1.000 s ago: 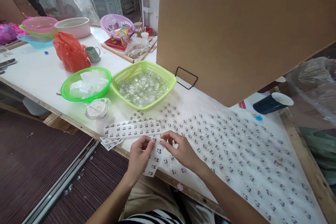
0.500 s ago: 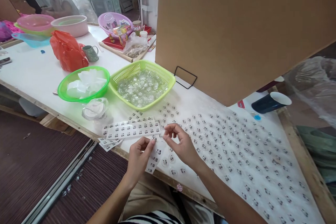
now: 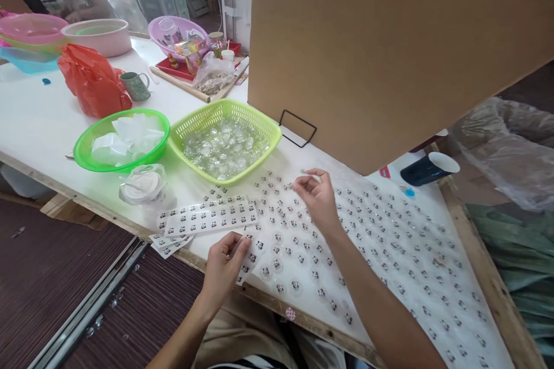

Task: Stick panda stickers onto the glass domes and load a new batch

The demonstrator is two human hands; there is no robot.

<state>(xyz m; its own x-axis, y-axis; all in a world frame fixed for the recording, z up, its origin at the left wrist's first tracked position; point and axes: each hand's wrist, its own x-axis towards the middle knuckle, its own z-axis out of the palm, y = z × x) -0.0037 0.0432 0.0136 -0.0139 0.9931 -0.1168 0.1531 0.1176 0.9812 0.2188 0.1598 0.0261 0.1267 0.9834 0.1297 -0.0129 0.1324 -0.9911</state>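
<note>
Left hand (image 3: 225, 262) first: I see its thumb and forefinger pinched together on the upper end of a panda strip (image 3: 258, 245), which slants down at the near edge of the table. Right hand (image 3: 318, 199) hangs farther off and to the right, fingers curled and tips drawn close over small panda prints; from my end I cannot tell whether anything sits between them.

Biggest thing in my view is the white table (image 3: 26, 104), running from far left to near right. On its far right side stands a large brown cardboard panel (image 3: 367, 57). A yellow-green basket (image 3: 255, 115) sits at mid-table, beyond both hands, holding many clear pieces (image 3: 225, 147). Just left of it I have a green bowl (image 3: 82, 147) with white, sheet-like scraps inside, and behind that a red bag (image 3: 90, 83) touching or nearly touching a mug (image 3: 137, 86). Overlapping panda sheets (image 3: 212, 219) lie to the left of the strip, near the table edge. A dark cup (image 3: 422, 170) lies tilted at far right. Smallest are the clear panda discs (image 3: 295, 286), spread in loose rows across the right side.
</note>
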